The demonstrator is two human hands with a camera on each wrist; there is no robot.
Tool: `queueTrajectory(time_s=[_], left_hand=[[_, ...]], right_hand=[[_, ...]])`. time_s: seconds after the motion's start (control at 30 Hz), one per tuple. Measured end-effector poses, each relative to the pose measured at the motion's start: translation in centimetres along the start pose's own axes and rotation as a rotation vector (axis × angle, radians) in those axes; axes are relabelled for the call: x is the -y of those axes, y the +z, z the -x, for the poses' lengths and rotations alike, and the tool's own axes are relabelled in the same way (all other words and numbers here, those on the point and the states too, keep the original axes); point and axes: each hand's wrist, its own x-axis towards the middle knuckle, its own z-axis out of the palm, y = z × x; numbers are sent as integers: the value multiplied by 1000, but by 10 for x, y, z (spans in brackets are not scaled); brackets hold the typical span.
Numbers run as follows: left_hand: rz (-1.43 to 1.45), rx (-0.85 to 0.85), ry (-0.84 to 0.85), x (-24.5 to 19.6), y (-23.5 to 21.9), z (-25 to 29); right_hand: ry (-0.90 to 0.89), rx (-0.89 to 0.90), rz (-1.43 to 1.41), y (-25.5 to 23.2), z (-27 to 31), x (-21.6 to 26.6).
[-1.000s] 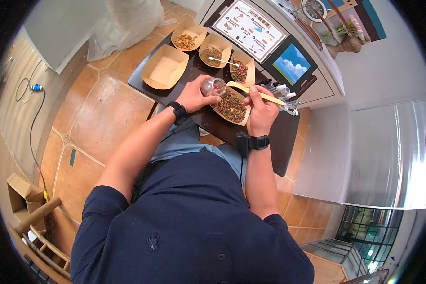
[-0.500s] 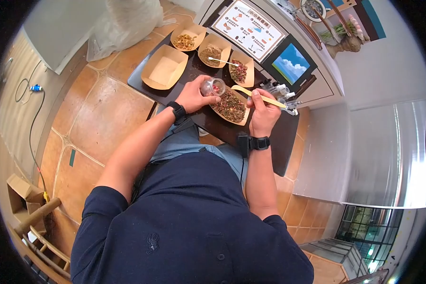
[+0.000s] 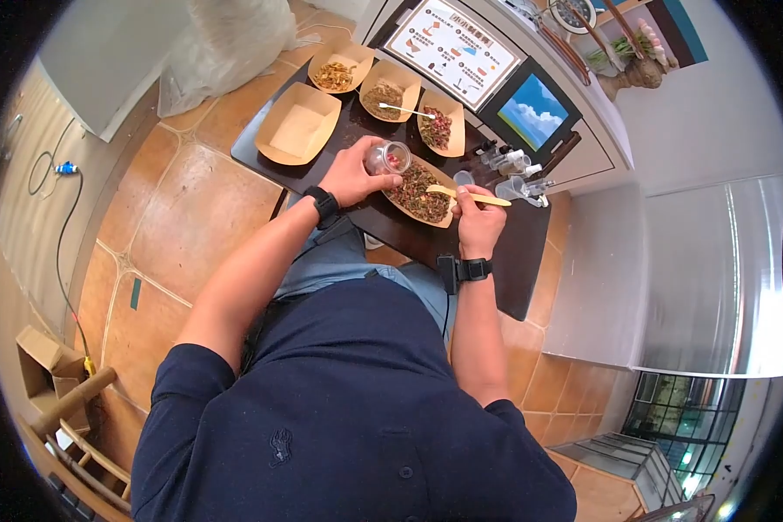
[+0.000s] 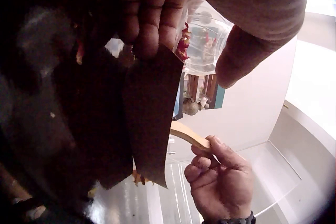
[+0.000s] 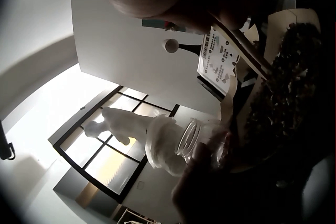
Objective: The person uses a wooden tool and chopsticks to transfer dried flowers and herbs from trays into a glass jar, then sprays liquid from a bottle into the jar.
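Observation:
In the head view my left hand (image 3: 354,177) grips a small clear glass jar (image 3: 390,159) tilted at the left edge of a paper tray of dried herbs (image 3: 415,202). Red bits show inside the jar (image 4: 203,37) in the left wrist view. My right hand (image 3: 481,224) pinches a pale wooden spoon (image 3: 483,200), whose far end is at the herbs. The right wrist view shows the spoon (image 5: 244,45) reaching down to the dark herb mix (image 5: 286,87), with the jar (image 5: 202,140) held beside the tray.
Behind stand an unfilled paper tray (image 3: 297,124) and trays of yellow petals (image 3: 334,76), brown material (image 3: 383,97) and red buds (image 3: 437,128). A white swab (image 3: 406,110) lies across two trays. Small bottles (image 3: 515,163), clear cups (image 3: 509,189), an instruction sheet (image 3: 452,52) and a screen (image 3: 533,111) are at the right.
My right hand has moved slightly down, bringing the spoon from beside the jar's mouth to the herb tray. My left hand keeps its grip on the jar, nearly still.

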Motion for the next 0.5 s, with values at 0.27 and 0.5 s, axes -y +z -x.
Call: queueTrajectory(time_s=[0.27,0.5], left_hand=[[-10,-4,-1,0,0,0],[-12,-10,12,3,1,-1]], right_hand=[[44,35,98,3,6,2],[65,3,-24,3,1,6]])
